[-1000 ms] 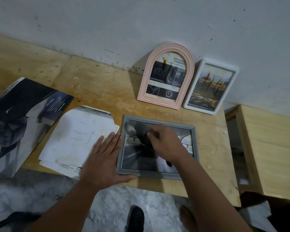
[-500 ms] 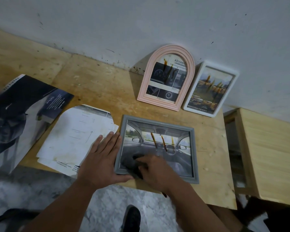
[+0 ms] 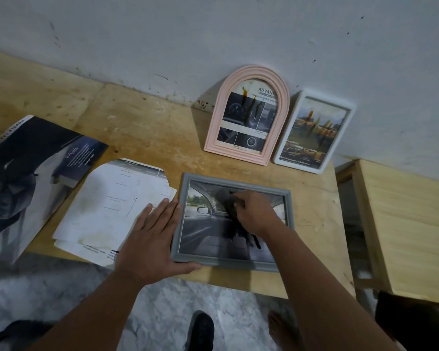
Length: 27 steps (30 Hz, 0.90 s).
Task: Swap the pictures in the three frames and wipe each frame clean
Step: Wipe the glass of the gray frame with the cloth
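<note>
A grey rectangular frame [image 3: 180,219] with a car-interior picture lies flat near the table's front edge. My right hand [image 3: 254,211] grips a dark cloth [image 3: 226,198] and presses it on the upper middle of the glass. My left hand [image 3: 152,239] lies flat with straight fingers along the frame's left side, thumb at its front left corner. A pink arched frame [image 3: 218,122] and a white rectangular frame [image 3: 347,127] lean against the wall behind, both with brown streaks on their glass.
Loose white cut-out pages [image 3: 112,206] lie left of the grey frame, partly under my left hand. A dark car brochure [image 3: 36,171] covers the table's left part. A second wooden table [image 3: 403,224] stands to the right across a gap. The wooden table [image 3: 142,127] ends just below the frame.
My right hand has carried the cloth from the frame's lower left up to its upper middle. The left hand has stayed in place on the frame's left edge.
</note>
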Each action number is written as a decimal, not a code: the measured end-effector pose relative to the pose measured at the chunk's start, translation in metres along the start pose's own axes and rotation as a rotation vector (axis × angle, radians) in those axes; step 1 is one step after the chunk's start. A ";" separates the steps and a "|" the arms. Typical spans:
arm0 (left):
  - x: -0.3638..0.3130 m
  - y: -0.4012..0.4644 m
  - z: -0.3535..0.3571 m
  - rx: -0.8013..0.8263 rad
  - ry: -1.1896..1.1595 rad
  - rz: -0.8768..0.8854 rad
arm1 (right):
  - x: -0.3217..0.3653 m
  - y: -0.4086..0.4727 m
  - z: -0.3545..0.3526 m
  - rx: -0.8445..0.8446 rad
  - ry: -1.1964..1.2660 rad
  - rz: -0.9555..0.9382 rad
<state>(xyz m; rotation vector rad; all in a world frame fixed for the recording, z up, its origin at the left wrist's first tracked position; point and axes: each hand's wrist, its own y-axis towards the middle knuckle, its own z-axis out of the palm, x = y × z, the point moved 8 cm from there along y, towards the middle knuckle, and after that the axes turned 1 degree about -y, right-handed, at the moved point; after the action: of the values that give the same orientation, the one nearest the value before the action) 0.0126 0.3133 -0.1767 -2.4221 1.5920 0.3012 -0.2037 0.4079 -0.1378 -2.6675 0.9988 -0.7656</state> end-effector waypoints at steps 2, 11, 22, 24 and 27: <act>0.000 0.000 0.000 -0.001 0.004 0.002 | 0.004 -0.007 0.004 0.047 -0.007 -0.014; 0.001 0.001 0.001 0.003 0.001 0.002 | 0.026 -0.058 0.023 0.338 -0.050 -0.079; 0.000 0.000 -0.001 0.004 -0.008 0.007 | 0.002 0.009 -0.028 -0.024 0.047 -0.052; 0.000 0.000 -0.001 0.010 -0.007 0.006 | 0.005 0.010 -0.006 0.002 -0.055 -0.050; 0.000 0.000 -0.001 0.005 0.005 0.006 | 0.015 -0.009 0.013 -0.001 -0.105 -0.070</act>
<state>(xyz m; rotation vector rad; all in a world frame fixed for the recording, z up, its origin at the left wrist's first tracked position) 0.0123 0.3125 -0.1760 -2.4166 1.6008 0.2919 -0.1821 0.4046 -0.1396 -2.7245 0.8854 -0.6310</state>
